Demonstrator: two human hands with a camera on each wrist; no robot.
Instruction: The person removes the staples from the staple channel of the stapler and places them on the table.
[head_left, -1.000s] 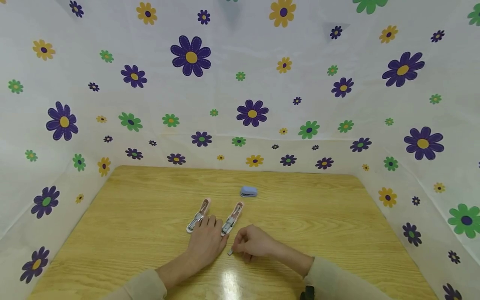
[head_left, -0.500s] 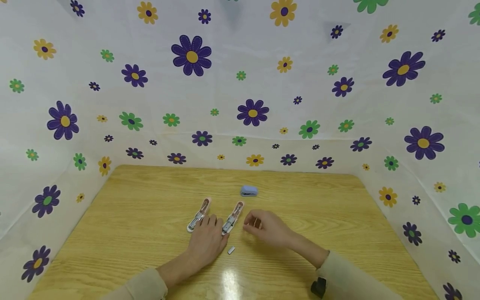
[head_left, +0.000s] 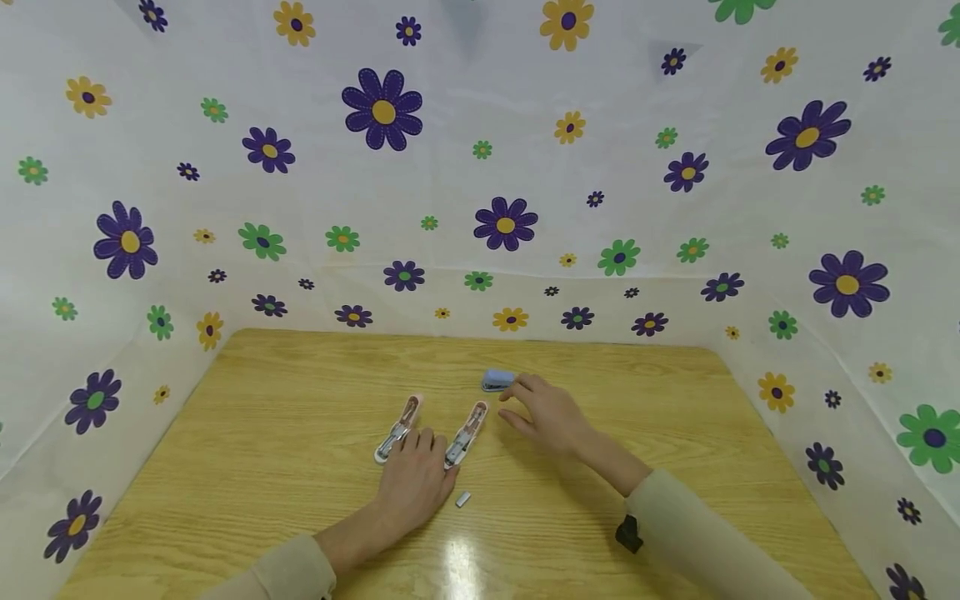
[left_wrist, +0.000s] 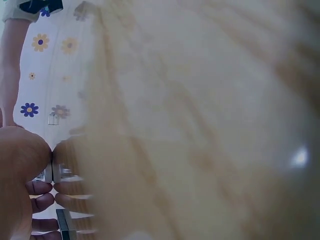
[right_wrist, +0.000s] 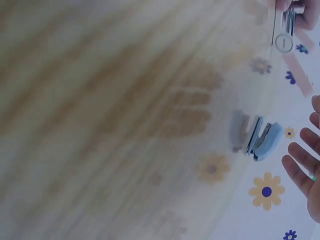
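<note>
1. plainly, the right hand (head_left: 551,414) reaches toward the centre of the frame with its fingers spread and loose, pinching nothing; its fingertips (head_left: 517,385) are at the small blue stapler (head_left: 497,381), which sits on the table (head_left: 300,467) just above the middle of the head view. whether they already touch it i cannot tell. in the right wrist view the blue stapler (right_wrist: 261,139) shows apart from the straight fingers (right_wrist: 300,170) at the right edge.
2. risk: with so open a grip, the fingertips may nudge the little stapler instead of closing round it, and i judge it light enough to skid toward the flowered backdrop (head_left: 480,167) at the top of the table.
3. the left hand (head_left: 414,479) lies flat, lower centre of the frame, fingers straight, between the two pink opened staplers: one (head_left: 397,429) to its left, the other (head_left: 465,433) to its right. its fingers appear to touch or press both, though the left wrist view is too blurred to confirm.
4. risk: if that hand shifts, either opened stapler could swing out of line.
5. a small strip of staples (head_left: 462,499) lies loose just right of the left hand. risk: a sleeve (head_left: 697,542) sweeping back across the lower frame could brush it away or break it up.
</note>
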